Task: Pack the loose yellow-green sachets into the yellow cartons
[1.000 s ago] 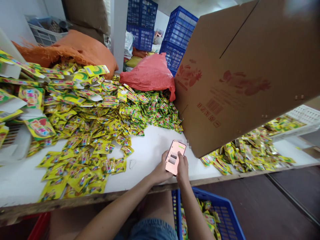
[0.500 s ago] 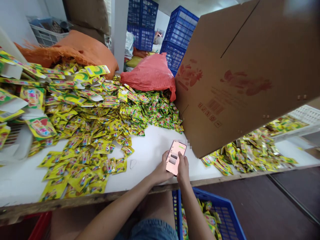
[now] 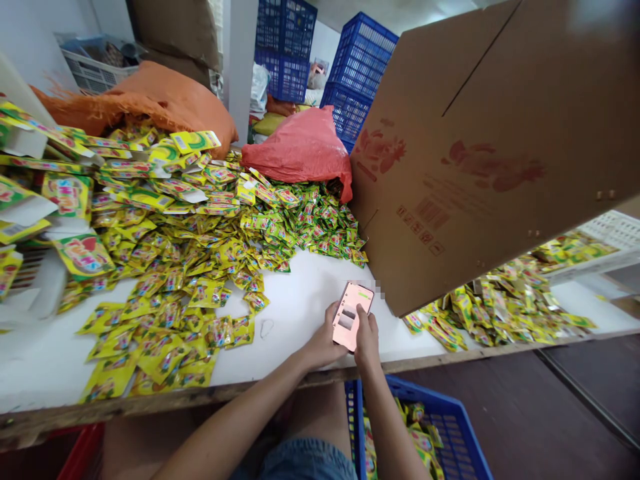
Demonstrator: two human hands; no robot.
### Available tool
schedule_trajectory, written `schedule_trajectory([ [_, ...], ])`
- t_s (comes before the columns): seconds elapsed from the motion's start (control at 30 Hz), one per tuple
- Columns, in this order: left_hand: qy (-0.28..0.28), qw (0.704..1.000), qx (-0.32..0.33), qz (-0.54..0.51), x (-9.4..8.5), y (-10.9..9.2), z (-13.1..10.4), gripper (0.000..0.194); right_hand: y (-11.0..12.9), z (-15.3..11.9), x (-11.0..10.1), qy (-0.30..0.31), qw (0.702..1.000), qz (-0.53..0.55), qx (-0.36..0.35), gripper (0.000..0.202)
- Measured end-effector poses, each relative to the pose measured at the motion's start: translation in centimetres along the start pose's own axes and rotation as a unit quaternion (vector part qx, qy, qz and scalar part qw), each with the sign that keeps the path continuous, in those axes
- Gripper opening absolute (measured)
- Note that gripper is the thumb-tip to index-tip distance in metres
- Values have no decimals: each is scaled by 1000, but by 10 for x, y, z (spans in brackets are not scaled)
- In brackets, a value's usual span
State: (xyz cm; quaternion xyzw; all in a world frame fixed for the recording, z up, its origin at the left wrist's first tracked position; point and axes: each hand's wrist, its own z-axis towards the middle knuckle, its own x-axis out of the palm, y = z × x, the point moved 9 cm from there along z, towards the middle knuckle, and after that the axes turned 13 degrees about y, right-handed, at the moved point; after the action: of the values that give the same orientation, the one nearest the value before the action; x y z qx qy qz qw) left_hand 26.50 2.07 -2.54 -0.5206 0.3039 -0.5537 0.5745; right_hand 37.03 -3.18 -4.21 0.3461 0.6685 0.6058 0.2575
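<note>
A smartphone (image 3: 350,327) with a lit, pinkish screen is held over the front edge of the white table (image 3: 295,313). My left hand (image 3: 323,343) wraps its left side and lower edge. On the right side, my right hand (image 3: 367,340) grips it too, its thumb lying over the screen. The screen shows small pictures and a green bubble; its text is too small to read. Left of the hands lie loose yellow candy packets (image 3: 160,353), the closest of them apart from my left hand.
A large cardboard box (image 3: 480,147) leans on the right, with more packets (image 3: 500,307) beside it. Behind the heap, a red sack (image 3: 305,147) and an orange sack (image 3: 185,100) spill packets. Small boxes (image 3: 83,257) pile up left. A blue crate (image 3: 460,427) stands below the table edge.
</note>
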Motion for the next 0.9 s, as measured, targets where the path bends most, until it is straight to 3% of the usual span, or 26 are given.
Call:
schedule_trajectory([
  [0.9, -1, 1000, -5, 11, -1, 4, 0, 98, -1, -1, 1, 2, 1000, 6, 3, 39],
])
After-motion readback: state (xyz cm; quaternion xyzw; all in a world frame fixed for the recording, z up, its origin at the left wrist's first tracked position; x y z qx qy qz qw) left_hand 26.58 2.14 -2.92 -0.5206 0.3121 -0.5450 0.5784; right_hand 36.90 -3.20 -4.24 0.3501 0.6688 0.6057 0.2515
